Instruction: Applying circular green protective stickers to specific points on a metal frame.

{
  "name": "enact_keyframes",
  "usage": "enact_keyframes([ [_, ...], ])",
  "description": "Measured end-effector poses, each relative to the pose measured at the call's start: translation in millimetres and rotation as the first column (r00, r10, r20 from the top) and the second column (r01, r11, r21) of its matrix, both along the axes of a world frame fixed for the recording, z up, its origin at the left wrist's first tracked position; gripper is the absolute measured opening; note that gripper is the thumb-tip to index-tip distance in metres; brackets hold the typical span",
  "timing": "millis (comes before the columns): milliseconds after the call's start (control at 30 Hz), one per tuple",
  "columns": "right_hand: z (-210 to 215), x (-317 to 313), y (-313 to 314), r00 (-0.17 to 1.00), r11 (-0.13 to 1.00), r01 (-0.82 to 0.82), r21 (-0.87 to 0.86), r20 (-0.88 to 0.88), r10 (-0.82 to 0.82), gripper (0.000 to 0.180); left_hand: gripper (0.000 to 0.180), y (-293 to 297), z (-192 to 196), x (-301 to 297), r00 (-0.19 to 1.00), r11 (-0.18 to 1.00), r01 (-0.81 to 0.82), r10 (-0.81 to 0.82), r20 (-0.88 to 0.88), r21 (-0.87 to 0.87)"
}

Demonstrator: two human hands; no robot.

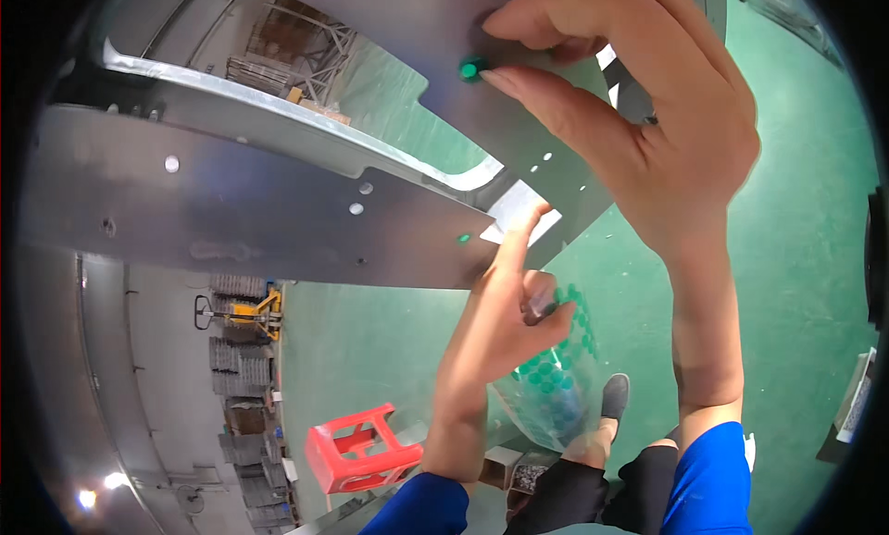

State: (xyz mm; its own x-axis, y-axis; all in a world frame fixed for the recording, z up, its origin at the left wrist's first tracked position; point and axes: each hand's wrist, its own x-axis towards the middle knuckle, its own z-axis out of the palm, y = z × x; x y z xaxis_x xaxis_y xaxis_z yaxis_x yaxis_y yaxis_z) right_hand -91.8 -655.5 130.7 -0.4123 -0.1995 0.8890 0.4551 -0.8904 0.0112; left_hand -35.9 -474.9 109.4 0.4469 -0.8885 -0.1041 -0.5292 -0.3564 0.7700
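My right hand (630,109) is raised against a grey sheet-metal panel (231,211) and pinches a small green plug (470,69) between thumb and forefinger, right at the panel's surface. My left hand (505,313) grips a clear plastic bag (551,378) filled with several green plugs, and its forefinger points up to touch the panel's edge near a bright cut-out. Another green plug (463,238) sits in a hole of the panel just left of that fingertip. Blue sleeves cover both forearms.
The shiny panels reflect the workshop. Below lies a green floor (796,257) with my dark shoe (615,394). A red plastic stool (356,447) stands at lower centre, a yellow pallet jack (250,313) and stacked parts at left.
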Motion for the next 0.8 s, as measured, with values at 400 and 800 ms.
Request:
enact_keyframes([
  [400, -11, 30, -31, 0.966, 0.978, 0.206, 0.033, -0.165, -0.198, 0.012, 0.091, -32, -3, 21, 0.999, 0.998, 0.030, -0.027, -0.044, 0.060],
  [800, -14, 32, -26, 0.981, 0.976, 0.121, 0.183, -0.171, -0.090, 0.020, 0.093, -40, -9, 37, 0.990, 0.996, 0.001, 0.011, -0.142, 0.085],
])
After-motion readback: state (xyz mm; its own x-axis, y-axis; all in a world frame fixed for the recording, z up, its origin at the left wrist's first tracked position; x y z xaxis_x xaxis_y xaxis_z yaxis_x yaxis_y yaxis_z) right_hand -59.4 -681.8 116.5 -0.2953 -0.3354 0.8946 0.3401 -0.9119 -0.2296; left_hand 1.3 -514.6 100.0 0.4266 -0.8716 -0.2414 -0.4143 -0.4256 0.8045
